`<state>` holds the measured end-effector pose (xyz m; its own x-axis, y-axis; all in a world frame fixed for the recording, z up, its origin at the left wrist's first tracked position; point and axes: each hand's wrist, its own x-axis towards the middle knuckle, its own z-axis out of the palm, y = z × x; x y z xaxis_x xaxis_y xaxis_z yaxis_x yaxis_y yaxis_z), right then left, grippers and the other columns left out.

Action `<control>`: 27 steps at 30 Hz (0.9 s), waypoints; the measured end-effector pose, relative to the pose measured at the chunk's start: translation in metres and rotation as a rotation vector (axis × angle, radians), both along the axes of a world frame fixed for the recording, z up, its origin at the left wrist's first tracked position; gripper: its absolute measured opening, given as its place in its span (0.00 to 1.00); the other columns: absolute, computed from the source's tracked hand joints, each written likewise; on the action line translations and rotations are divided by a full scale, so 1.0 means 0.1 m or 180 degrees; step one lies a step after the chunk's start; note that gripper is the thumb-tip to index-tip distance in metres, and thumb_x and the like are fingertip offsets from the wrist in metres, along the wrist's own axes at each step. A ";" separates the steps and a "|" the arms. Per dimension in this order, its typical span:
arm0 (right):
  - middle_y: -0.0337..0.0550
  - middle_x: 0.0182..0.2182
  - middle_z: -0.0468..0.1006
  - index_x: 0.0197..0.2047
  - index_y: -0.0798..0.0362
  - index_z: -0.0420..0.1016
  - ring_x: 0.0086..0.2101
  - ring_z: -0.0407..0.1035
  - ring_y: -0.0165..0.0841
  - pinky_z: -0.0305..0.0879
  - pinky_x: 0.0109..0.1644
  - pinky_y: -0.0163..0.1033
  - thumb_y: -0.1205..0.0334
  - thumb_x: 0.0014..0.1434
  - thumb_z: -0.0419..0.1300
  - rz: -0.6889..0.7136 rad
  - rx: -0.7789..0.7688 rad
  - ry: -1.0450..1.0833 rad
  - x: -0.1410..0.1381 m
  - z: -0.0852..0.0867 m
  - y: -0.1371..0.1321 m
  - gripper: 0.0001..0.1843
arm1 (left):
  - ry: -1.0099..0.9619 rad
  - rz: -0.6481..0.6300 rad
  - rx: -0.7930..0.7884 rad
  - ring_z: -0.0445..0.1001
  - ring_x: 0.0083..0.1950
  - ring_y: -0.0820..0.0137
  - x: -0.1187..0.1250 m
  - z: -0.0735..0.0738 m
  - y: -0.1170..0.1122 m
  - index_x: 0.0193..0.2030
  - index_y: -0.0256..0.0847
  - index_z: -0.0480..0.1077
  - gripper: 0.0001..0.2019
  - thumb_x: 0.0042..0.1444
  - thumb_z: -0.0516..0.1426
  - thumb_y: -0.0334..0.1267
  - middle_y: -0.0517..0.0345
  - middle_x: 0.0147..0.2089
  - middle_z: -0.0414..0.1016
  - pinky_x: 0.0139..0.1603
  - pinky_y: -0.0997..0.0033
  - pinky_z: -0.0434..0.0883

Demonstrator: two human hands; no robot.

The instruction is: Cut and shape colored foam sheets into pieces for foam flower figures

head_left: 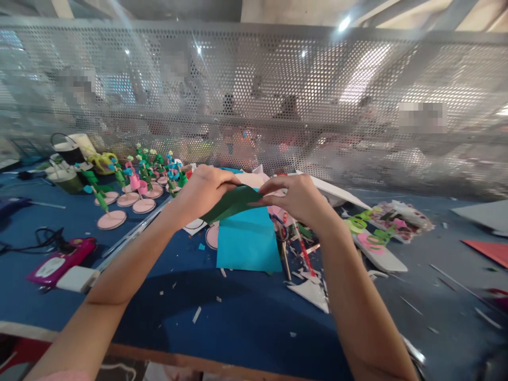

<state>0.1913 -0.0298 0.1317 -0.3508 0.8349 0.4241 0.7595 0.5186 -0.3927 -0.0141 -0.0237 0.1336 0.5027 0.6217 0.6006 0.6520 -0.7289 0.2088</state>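
i have both hands raised over the blue worktop (178, 312), about midway between its front and back edges, with a dark green sheet (230, 205) bowed between them. my left hand (208, 185) has its thumb and fingers pinched on the upper left part of that sheet; my right hand (296, 194) pinches its right end between thumb and fingertips. below it i see a bright blue sheet (248, 243), with scissors (283, 228) and white scraps (311, 293) to its right. toward the back left corner i make out paper flowers (138, 182) on round pink bases (111, 219), and nearer the left edge a magenta device (63, 260) that i cannot identify. toward the right edge lie green paper curls (359, 223) and, farther over, a red sheet (488, 253). a perforated metal screen (254, 95) stands along the back edge.
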 end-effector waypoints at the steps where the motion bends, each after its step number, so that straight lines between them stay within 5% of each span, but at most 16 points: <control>1: 0.42 0.30 0.80 0.30 0.54 0.77 0.34 0.74 0.35 0.66 0.40 0.38 0.63 0.49 0.63 0.0124 0.0002 0.0212 0.01 -0.01 0.02 0.04 | -0.0099 -0.0008 -0.0073 0.76 0.33 0.71 -0.02 0.02 0.01 0.37 0.40 0.76 0.10 0.56 0.52 0.31 0.55 0.34 0.80 0.36 0.74 0.70; 14: 0.41 0.31 0.78 0.38 0.55 0.78 0.34 0.70 0.34 0.63 0.36 0.36 0.53 0.57 0.55 0.0597 0.0028 0.0978 -0.13 -0.16 0.13 0.16 | -0.0879 0.0036 0.0057 0.77 0.37 0.70 -0.16 0.08 -0.01 0.44 0.38 0.74 0.11 0.55 0.55 0.35 0.52 0.38 0.79 0.38 0.73 0.73; 27: 0.41 0.27 0.75 0.33 0.55 0.77 0.30 0.66 0.31 0.59 0.32 0.34 0.54 0.56 0.55 0.0482 0.0033 0.0543 -0.12 -0.26 0.25 0.14 | -0.0748 0.0107 -0.0470 0.77 0.34 0.70 -0.18 -0.01 0.21 0.34 0.34 0.75 0.06 0.49 0.60 0.33 0.51 0.33 0.79 0.38 0.72 0.74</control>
